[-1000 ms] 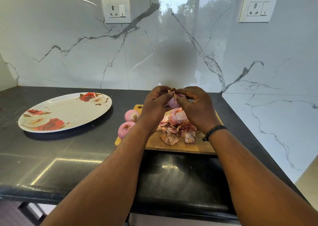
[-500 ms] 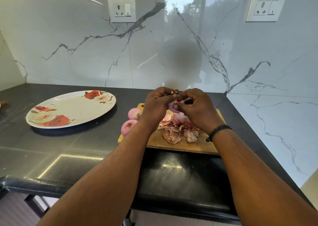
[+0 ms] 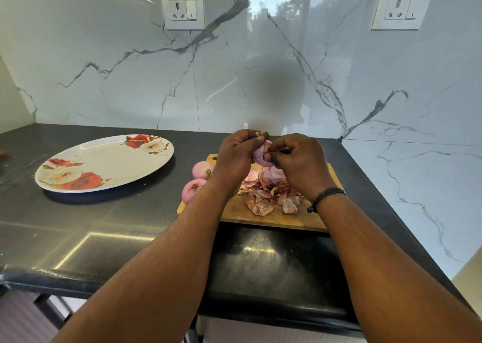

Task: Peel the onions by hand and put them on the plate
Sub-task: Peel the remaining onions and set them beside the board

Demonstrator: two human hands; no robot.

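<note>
Centre of frame: left hand (image 3: pixel 234 157) and right hand (image 3: pixel 300 165), fingers of both curled around one pale pink onion (image 3: pixel 261 155) held above the wooden cutting board (image 3: pixel 276 218). Left of the hands, at the board's left edge: two peeled onions (image 3: pixel 198 181), touching. On the board under the hands: heap of onion skins (image 3: pixel 268 196). Left of frame, on the dark desk (image 3: pixel 125 225): flowered oval plate (image 3: pixel 104 161), well apart from the board.
</note>
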